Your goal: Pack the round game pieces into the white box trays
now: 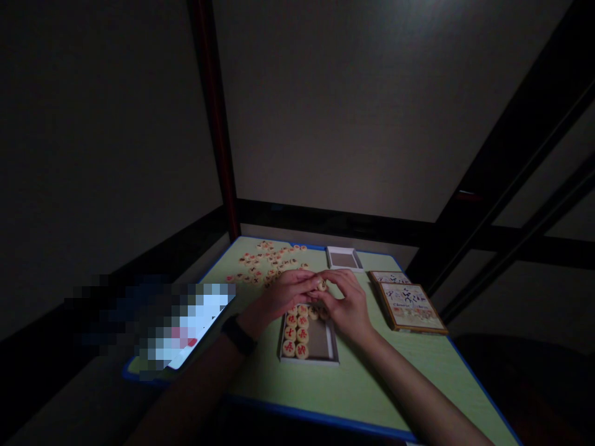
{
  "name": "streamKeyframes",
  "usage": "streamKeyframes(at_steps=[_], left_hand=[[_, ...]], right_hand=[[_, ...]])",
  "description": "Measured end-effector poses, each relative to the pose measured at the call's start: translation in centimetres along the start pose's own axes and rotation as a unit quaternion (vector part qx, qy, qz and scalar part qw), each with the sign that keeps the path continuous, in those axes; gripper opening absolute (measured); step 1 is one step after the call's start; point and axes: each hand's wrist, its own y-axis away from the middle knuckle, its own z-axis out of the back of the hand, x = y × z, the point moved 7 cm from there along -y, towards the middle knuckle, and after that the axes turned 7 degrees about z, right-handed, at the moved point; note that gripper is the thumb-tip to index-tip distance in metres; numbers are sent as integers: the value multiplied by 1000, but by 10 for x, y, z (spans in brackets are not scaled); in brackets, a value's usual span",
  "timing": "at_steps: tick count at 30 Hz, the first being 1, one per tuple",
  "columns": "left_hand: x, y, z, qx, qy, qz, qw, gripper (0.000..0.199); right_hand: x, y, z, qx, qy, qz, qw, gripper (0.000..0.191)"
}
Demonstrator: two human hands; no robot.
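Observation:
My left hand [286,293] and my right hand [346,303] meet above the near box tray. Between their fingertips is a round, pale xiangqi piece [322,285] with a dark character. My right thumb and fingers pinch it, and my left fingers press against it from the other side. Below, the shallow white-rimmed tray [320,342] holds several red-marked xiangqi pieces [302,335] in two columns along its left side. A few more pieces sit at its far end, partly hidden by my hands.
Loose xiangqi pieces [258,260] lie scattered at the far left of the green table [260,378]. A second shallow tray [344,259] stands at the back. Two Chinese chess boxes [411,306] overlap on the right. A lit tablet-like screen [204,325], partly blurred, is at the left edge.

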Motion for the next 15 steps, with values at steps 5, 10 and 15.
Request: streamKeyframes(at_steps=[5,10,15], left_hand=[[-4,3,4,-20,4,-10,1000,41],[-5,2,5,-4,-50,1,999,47],[-19,-1,23,-137,-121,-71,981,43]], right_hand=[[3,-3,1,11,-14,5,1000,21],[6,-5,1,39,-22,17,999,14],[10,-9,-4,221,-20,1,975,16]])
